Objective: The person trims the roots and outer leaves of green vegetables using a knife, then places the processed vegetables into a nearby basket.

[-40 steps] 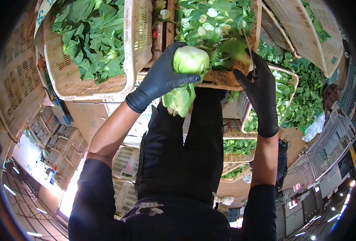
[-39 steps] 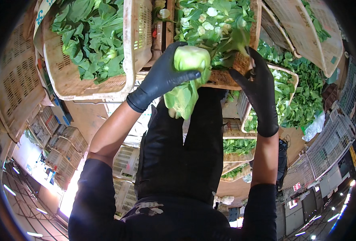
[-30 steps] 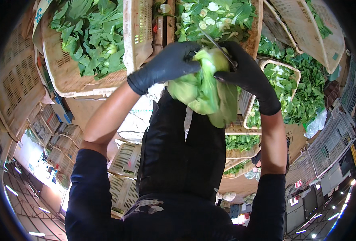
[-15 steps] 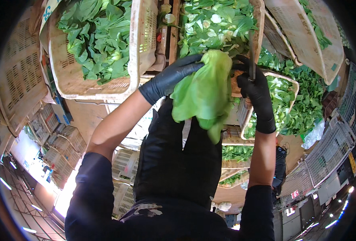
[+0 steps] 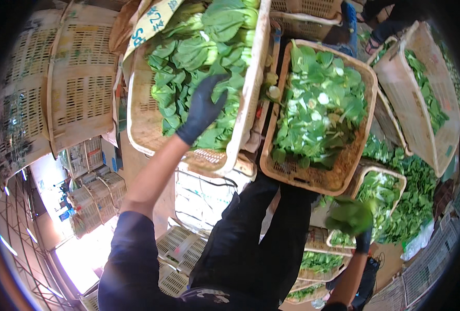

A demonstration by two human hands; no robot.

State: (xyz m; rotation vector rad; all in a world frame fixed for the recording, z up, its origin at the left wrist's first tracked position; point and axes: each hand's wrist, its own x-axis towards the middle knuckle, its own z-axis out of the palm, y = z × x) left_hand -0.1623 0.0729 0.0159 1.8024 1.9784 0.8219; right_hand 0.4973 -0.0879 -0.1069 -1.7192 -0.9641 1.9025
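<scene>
My left hand (image 5: 205,108), in a black glove, reaches into the left crate (image 5: 131,111) with thumb and fingers apart, over a heap of bok choy (image 5: 173,93). No head of bok choy is in its grasp. Low at the right, my right hand (image 5: 363,241), also black-gloved, holds a leafy green head of bok choy (image 5: 348,215), smeared by motion. The leaves cover most of its fingers. No knife shows in this view now.
A middle crate (image 5: 313,187) holds loose leaves and pale stem pieces. Right of it stand a smaller crate of greens (image 5: 377,189), a tilted crate (image 5: 414,98) and a pile of greens (image 5: 408,202). Stacked empty crates (image 5: 79,78) line the left. A person's foot (image 5: 373,45) shows at upper right.
My hands have parted from around the head of bok choy. The left moved into the left crate; the right moved down with a green head. The knife in the right hand has dropped from sight.
</scene>
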